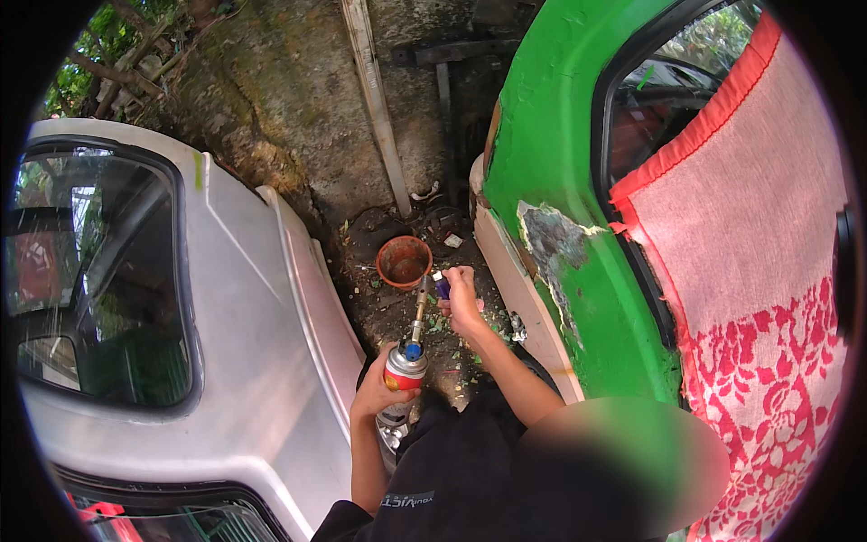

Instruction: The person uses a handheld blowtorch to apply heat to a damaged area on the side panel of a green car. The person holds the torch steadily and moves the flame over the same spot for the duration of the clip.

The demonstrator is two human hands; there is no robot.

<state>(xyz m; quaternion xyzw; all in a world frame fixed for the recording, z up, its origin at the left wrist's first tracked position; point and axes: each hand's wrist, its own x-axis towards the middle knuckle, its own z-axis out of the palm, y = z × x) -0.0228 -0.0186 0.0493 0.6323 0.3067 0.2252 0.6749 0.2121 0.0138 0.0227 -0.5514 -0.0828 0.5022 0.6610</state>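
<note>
My left hand is wrapped round a red and silver gas canister. Screwed on top of it is a blow torch head with a blue knob and a brass-coloured tube pointing away from me. Beside the tube's far end, my right hand is closed on a small purple lighter, its pale top toward the nozzle. I can make out no flame. Just beyond the nozzle, a reddish-brown plastic pot stands on the ground.
A silver car flanks me on the left. To the right is a green car with peeling paint and a pink patterned cloth over it. A metal post leans at the wall. Paint flakes litter the ground.
</note>
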